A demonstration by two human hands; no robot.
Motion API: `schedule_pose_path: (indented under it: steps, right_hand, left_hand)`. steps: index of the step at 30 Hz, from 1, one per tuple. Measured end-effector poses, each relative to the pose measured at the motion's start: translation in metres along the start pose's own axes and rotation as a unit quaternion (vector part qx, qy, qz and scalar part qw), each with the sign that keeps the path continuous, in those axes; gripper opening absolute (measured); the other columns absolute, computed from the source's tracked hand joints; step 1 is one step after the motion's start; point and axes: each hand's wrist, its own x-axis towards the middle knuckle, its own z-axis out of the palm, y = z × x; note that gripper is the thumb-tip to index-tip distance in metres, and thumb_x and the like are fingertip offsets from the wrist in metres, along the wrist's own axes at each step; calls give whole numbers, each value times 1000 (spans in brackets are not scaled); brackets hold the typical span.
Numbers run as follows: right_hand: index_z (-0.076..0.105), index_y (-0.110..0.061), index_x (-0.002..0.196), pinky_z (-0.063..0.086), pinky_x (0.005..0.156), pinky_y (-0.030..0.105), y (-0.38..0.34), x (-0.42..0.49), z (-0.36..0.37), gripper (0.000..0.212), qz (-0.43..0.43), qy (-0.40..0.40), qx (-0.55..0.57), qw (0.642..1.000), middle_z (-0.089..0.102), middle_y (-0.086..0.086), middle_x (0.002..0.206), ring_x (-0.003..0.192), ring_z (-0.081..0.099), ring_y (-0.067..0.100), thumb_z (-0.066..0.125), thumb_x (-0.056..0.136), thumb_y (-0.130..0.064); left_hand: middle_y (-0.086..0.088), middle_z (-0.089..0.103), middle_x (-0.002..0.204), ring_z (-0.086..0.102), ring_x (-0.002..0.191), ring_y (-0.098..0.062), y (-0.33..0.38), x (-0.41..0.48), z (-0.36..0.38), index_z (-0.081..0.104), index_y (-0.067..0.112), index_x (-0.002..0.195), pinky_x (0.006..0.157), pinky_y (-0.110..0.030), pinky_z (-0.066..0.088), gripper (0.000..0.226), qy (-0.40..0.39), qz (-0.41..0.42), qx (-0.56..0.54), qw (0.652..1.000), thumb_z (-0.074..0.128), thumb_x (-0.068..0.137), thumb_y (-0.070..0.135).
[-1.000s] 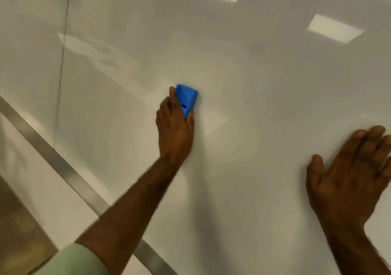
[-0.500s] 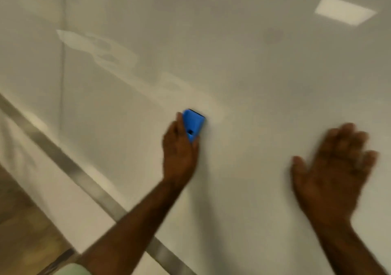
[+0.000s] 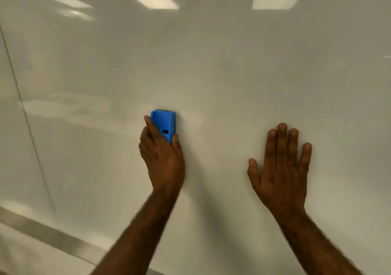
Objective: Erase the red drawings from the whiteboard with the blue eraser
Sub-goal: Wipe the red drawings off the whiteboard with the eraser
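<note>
- Now the left hand (image 3: 162, 158) grips the eraser (image 3: 165, 122), standing tall on the board (image 3: 211, 63).
- The right hand (image 3: 281, 169) lies flat, fingers straight, to its right.

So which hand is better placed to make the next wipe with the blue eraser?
Left. The left hand grips the blue eraser, held against the whiteboard. The right hand rests flat on the board, fingers spread, holding nothing.
</note>
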Motion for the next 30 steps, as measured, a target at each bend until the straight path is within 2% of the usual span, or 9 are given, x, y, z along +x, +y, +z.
schedule_pose_path:
  steps: [2, 5, 11, 15, 18, 20, 23, 25, 30]
  right_hand:
    - [14, -2, 162, 6, 126, 57, -2, -1, 0, 77, 4, 2, -1, 1000, 7, 17, 171, 157, 8, 34, 39, 102, -45]
    - [15, -3, 162, 7, 126, 58, -1, 1, 1, 78, 9, 9, -10, 1000, 9, 17, 170, 157, 10, 35, 38, 102, -46]
    - [15, -2, 162, 6, 126, 57, -2, 2, 2, 79, 14, 8, -15, 1000, 10, 18, 170, 157, 11, 36, 35, 101, -48]
    - [15, -3, 162, 8, 125, 58, -6, 1, 1, 79, 29, 12, -9, 999, 12, 18, 170, 156, 13, 37, 37, 99, -46]
    - [14, -3, 162, 7, 126, 58, -10, 1, -1, 80, 44, 6, -4, 999, 11, 18, 170, 157, 12, 37, 37, 98, -45]
    - [12, -4, 162, 7, 126, 57, -15, 2, -3, 81, 52, -3, 5, 999, 10, 17, 170, 157, 11, 37, 37, 96, -44]
    - [13, -5, 162, 9, 126, 58, -19, 4, -8, 81, 54, -11, 11, 998, 12, 16, 170, 157, 12, 35, 37, 96, -44]
    - [18, -3, 161, 13, 125, 58, -21, 7, -15, 79, 55, -10, 11, 998, 14, 17, 170, 157, 14, 35, 39, 97, -42]
    - [42, -3, 152, 23, 122, 54, -70, 38, -39, 64, 76, 48, 55, 994, 30, 22, 163, 152, 28, 38, 48, 95, -34]
  left_hand:
    - [-15, 29, 157, 31, 138, -32, -4, 0, 1, 1, 21, 165, 120, -48, 27, 75, -3, 5, -5, 1000, 39, 104, 43]
    - [-26, 34, 153, 34, 135, -40, -23, 45, -7, 7, 7, 164, 120, -50, 24, 76, 27, 38, 11, 999, 47, 105, 33]
    - [-30, 36, 150, 38, 133, -49, -62, 140, -38, 11, 0, 163, 118, -54, 24, 73, 76, -17, 18, 997, 46, 106, 31]
    - [-33, 48, 145, 49, 128, -50, -15, 73, -15, 21, -2, 160, 115, -52, 32, 76, 27, 44, 34, 998, 58, 99, 24]
    - [-21, 49, 144, 53, 125, -38, 26, -1, -2, 11, 13, 163, 106, -49, 47, 100, -53, 148, 3, 988, 77, 89, 24]
    - [-22, 49, 144, 57, 123, -40, 28, 1, -4, 12, 12, 163, 104, -51, 49, 101, -61, 191, 7, 980, 78, 88, 27]
    - [-34, 54, 138, 59, 118, -52, 16, 71, -16, 29, -4, 157, 104, -58, 47, 83, 16, 103, 33, 994, 74, 92, 19]
    - [-33, 48, 141, 52, 122, -51, 9, 118, -29, 24, -4, 159, 109, -56, 40, 75, 55, 33, 24, 998, 61, 101, 24]
    - [-25, 38, 145, 43, 126, -40, 21, 123, -44, 12, 5, 163, 111, -52, 36, 78, -15, 22, -54, 998, 57, 103, 25]
